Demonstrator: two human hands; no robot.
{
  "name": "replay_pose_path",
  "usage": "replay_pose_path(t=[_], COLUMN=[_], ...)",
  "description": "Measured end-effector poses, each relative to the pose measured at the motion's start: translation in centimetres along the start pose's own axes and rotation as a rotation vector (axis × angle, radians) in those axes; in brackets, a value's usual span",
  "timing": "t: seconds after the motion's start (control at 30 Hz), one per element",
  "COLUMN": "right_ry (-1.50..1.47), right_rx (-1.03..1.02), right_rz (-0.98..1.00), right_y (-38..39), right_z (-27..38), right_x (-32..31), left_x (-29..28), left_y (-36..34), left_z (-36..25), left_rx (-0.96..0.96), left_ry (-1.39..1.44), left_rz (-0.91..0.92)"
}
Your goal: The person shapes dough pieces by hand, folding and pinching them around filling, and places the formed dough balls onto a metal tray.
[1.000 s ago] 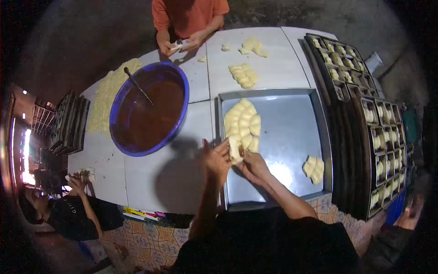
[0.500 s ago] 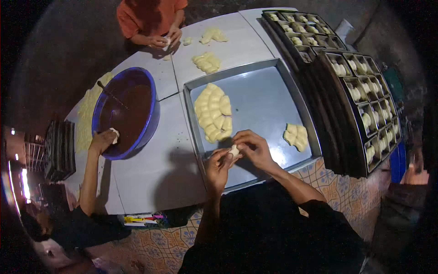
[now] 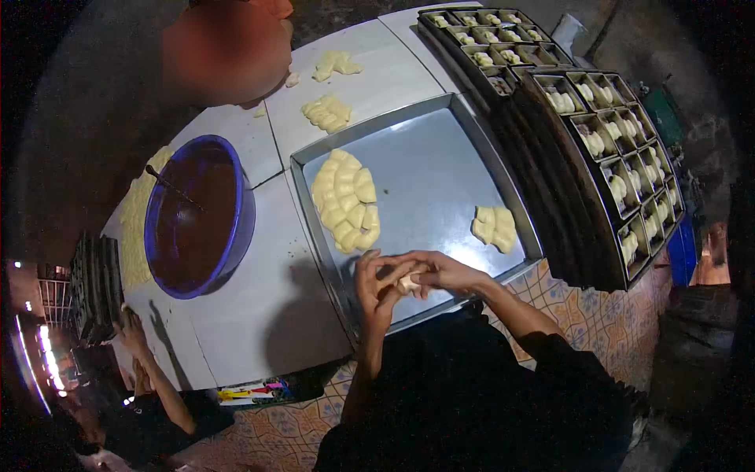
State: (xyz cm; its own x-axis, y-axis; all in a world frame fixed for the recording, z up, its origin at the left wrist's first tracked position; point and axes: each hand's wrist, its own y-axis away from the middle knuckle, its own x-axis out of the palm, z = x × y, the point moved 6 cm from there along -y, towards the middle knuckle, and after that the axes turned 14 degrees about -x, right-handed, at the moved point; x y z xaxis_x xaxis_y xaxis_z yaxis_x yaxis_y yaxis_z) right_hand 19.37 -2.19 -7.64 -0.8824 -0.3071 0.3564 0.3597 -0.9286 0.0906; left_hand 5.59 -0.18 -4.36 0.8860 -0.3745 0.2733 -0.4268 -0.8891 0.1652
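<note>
Between both hands, over the near edge of a wide metal tray, is a small pale piece of dough. My left hand holds it from the left with curved fingers. My right hand pinches it from the other side, fingers reaching across toward the left ones. The fingers cover part of the dough. Inside the tray, a large cluster of dough pieces lies at the left and a small cluster at the right.
A blue basin of brown filling holds a spoon. More dough lies beyond the tray. Stacked baking moulds with dough stand at the right. One co-worker's hands are at the left; another person bends over the far side.
My hands have closed further around the dough. The left co-worker's hand has left the basin and joined the other at the table's left edge. The far person has leaned forward. The view has shifted.
</note>
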Motion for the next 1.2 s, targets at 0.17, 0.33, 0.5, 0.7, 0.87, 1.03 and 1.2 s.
replay_pose_path(t=[0.17,0.33,0.5,0.7,0.87,1.03,1.2], right_ry=[0.660,1.314,1.428,0.431,0.123,0.609,0.605], right_rx=[-0.066,-0.317,-0.029,-0.655,-0.462,-0.473,-0.655], right_rz=[-0.229,-0.450,-0.217,-0.376,-0.521,-0.281,0.065], right_y=[-0.5,4.5,5.5,1.0,-1.7,-4.9,-7.4], right_z=[-0.1,3.3,5.4,12.9,7.6,6.7,4.8], right_x=[-6.4,-14.3,-14.4,-1.8,3.7,3.9,6.6], left_x=[-2.4,-5.9,-4.2,1.3,0.1,-3.7,-2.4], left_y=[-0.7,-0.3,-0.1,-0.2,0.0,0.7,-0.5], left_z=[-1.6,0.9,1.6,-2.0,-3.2,-1.2,-0.4], left_rx=[0.184,0.108,-0.027,0.060,0.066,0.084,-0.274], left_ry=[-0.527,-0.271,-0.111,-0.080,-0.048,-0.016,1.171], left_rz=[-0.353,-0.342,-0.319,-0.030,-0.300,-0.483,0.021])
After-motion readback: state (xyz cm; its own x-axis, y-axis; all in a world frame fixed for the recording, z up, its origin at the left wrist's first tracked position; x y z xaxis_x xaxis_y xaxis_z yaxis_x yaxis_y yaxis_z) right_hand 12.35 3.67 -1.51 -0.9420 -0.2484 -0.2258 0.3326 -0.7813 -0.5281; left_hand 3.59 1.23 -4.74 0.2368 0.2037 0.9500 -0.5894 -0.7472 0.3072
